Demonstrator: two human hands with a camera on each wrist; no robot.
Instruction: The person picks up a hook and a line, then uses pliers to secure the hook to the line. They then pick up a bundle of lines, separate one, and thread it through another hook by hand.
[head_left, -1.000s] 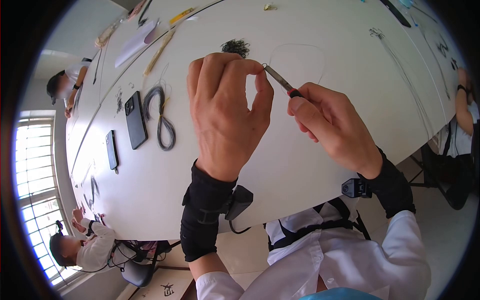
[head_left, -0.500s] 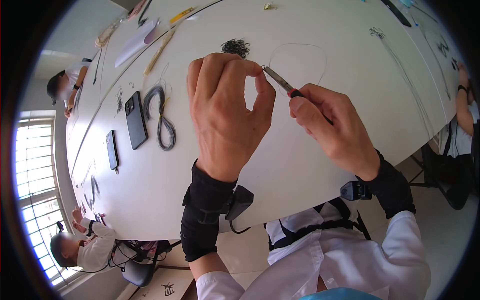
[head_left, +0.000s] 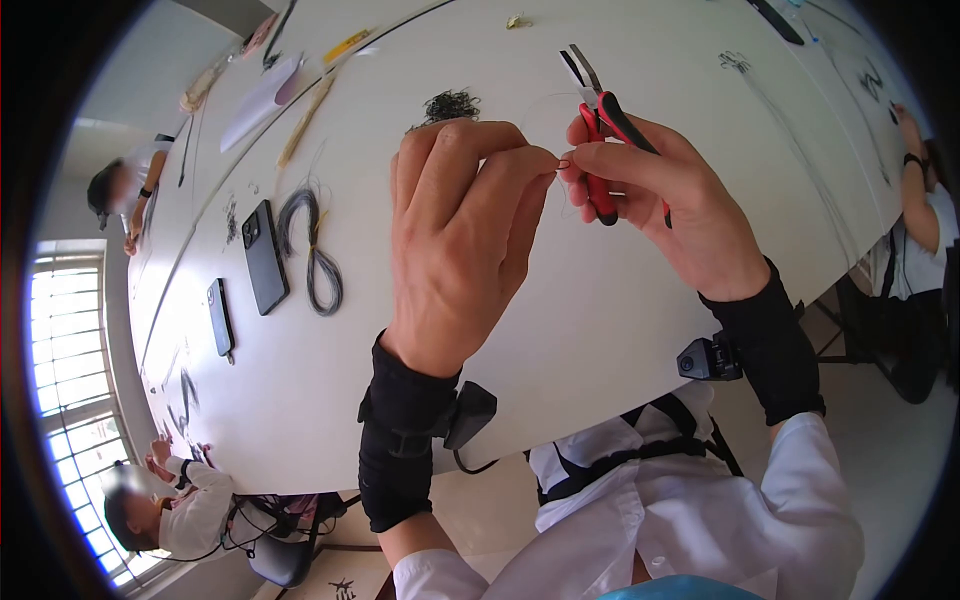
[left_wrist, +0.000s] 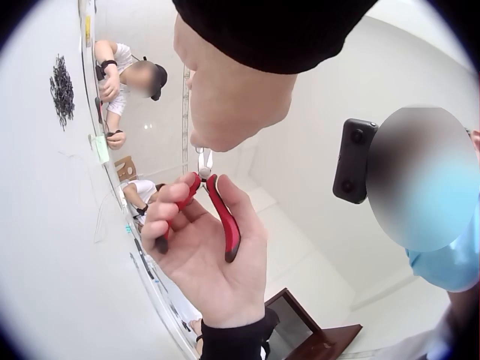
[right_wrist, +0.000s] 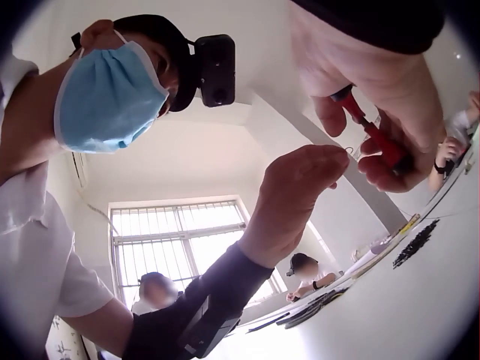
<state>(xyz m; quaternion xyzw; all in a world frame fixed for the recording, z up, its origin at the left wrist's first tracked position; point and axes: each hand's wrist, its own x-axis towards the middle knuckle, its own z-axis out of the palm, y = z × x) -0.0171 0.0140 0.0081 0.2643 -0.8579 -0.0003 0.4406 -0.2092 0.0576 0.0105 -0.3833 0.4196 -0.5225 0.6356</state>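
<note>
Thumb and forefinger of my left hand pinch a small wire hook. Red-and-black-handled pliers are gripped in my right hand, their metal nose pointing up and away in the head view. The right thumb and forefinger come right up to the left fingertips, beside the hook. From the left wrist, the pliers' handles appear spread across the right palm. A pile of dark wire hooks lies on the white table just beyond the left hand.
Left of the hands lie a coil of grey wire, a black phone and a smaller phone. A bundle of long wires stretches along the right side. Other people sit around the table.
The pliers' nose has left the hook and swung upward within the right hand. The right thumb and forefinger have moved in to the left fingertips. The head view has shifted slightly.
</note>
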